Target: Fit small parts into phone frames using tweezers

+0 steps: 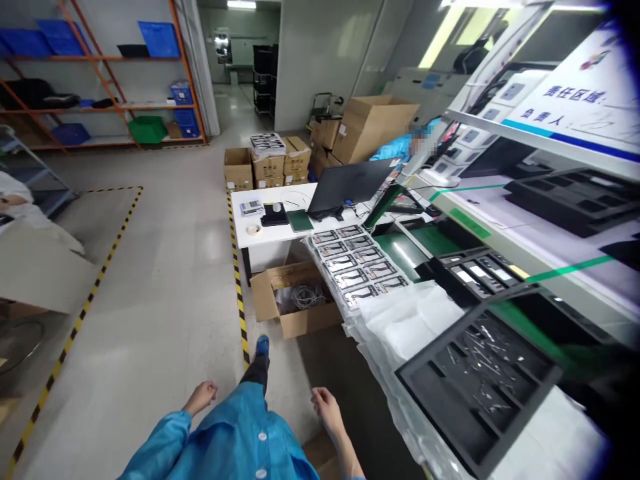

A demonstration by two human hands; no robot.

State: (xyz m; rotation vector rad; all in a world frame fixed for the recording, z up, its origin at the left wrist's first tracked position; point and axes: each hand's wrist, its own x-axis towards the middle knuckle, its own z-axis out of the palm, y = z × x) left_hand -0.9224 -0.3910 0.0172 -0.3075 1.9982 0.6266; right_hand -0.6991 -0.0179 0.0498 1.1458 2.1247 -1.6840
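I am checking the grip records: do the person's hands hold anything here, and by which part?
Nothing is held. The left hand is loosely curled and the right hand hangs open, both free in front of the blue coat.

Two hands [200, 398], one monitor [350, 187], one tape roll [253, 229], one open carton [295, 297].

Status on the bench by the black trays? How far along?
Done: a stack of filled sheets lies laid out on the bench, and the black tray nearest the person holds small metal parts. In hand: nothing. The left hand and right hand hang free above the floor, touching neither. Left: the white bags lie loose, and the open box still holds cables.
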